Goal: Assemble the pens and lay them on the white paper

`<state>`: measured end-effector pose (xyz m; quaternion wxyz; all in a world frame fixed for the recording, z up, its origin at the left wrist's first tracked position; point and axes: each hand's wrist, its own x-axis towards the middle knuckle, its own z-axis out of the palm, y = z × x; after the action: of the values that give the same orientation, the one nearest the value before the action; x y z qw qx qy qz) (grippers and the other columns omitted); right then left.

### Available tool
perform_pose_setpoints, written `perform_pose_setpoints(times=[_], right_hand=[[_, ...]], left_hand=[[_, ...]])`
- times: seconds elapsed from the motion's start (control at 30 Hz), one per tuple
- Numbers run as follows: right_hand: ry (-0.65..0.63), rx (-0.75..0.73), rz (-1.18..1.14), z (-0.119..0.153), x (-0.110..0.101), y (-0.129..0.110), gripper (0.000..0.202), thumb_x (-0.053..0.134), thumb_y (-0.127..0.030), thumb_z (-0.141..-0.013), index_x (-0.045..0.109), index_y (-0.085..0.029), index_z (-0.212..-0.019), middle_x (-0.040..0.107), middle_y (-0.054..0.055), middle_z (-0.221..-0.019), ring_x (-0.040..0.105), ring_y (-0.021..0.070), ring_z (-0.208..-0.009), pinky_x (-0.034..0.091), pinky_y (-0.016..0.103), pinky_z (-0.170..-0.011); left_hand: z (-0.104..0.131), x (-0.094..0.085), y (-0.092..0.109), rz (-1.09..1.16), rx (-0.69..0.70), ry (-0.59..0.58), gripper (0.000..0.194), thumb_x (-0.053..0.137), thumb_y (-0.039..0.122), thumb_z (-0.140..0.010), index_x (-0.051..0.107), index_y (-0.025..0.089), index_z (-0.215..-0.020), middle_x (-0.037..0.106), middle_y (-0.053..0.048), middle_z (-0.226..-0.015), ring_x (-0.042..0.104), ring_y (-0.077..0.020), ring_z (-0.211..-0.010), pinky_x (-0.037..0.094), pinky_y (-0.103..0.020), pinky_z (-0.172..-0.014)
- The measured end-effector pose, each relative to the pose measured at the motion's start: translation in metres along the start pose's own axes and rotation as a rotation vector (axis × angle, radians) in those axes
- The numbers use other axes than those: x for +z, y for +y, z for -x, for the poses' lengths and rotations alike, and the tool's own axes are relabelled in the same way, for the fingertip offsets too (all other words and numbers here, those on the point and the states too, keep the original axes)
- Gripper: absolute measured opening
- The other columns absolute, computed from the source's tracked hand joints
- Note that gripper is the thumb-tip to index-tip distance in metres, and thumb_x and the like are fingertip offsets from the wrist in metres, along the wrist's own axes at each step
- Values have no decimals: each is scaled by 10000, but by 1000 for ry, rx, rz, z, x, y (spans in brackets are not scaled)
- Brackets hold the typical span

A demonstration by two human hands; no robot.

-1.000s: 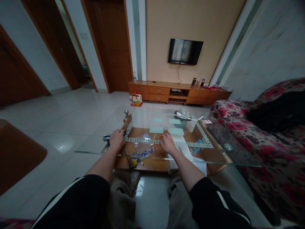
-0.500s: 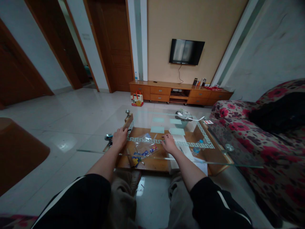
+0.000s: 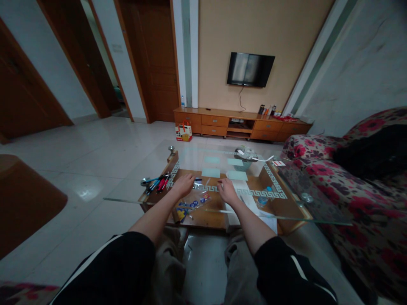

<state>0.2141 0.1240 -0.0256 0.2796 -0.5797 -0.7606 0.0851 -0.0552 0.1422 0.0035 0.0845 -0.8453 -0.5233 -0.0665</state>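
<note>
My left hand [image 3: 184, 185] is over the glass coffee table [image 3: 127, 188], its fingers closed on a dark pen [image 3: 198, 179] that points right. To its left, a bunch of pens [image 3: 161, 183], blue, black and red, lies on the glass. My right hand [image 3: 227, 191] rests at the middle of the table, fingers apart and slightly bent, with nothing visible in them. Between and below the hands shows a clear plastic bag [image 3: 190, 195] with blue round marks. Several pale green paper squares [image 3: 210, 173] lie beyond the hands.
Below the glass is a wooden shelf [image 3: 210, 220] with white papers and a bottle [image 3: 262, 199]. A dark-rimmed basket [image 3: 244, 163] appears at the far side of the table. A flowered sofa [image 3: 369, 203] stands right, a TV cabinet [image 3: 214, 123] ahead.
My left hand has moved right from the pens, uncovering them, and now carries a dark pen toward the middle. My right hand has barely moved.
</note>
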Motion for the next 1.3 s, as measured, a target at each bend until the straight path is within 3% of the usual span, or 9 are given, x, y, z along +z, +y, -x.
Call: perform_pose_setpoints(times=[0.27,0.43,0.57,0.97,1.3], right_hand=[[47,-65,-176,0,-19,-1,299,378,-259,-1022,638,-153,-1125,683,112,-1086,613,201,-1030,447,319,-933],[0,-82,-213,3,-31,-6,339,359,-327,-1040,662,-176,-1047,706,72,-966,640,192,-917,457,289,-844],[0,-96,-225,3,-35,-7,376,336,-351,-1050,666,-175,-1014,705,61,-918,640,184,-881,451,275,-826],[-97,-72,-204,0,-28,-8,472,343,-420,-1040,639,-188,-756,671,28,-741,601,168,-716,402,256,-695],[-51,50,-303,3,-25,-3,521,347,-511,-1005,593,-197,-671,622,13,-640,579,167,-645,395,255,-639]], left_hand=[[-1,-12,35,48,183,-15,277,462,179,-971,602,245,-1201,621,-119,-1126,602,-246,-1060,457,-375,-902],[3,-16,47,102,175,2,252,464,272,-991,604,258,-1200,637,-101,-1085,618,-229,-1033,475,-341,-881],[5,-16,50,166,160,40,255,436,361,-1010,582,251,-1188,642,-85,-1120,633,-210,-1011,487,-303,-844],[-1,-18,55,160,124,45,188,528,307,-978,515,257,-1159,624,-65,-1163,653,-194,-969,484,-258,-728],[3,-16,46,168,164,110,131,514,261,-986,539,244,-1113,620,-57,-1117,623,-183,-982,488,-267,-797]])
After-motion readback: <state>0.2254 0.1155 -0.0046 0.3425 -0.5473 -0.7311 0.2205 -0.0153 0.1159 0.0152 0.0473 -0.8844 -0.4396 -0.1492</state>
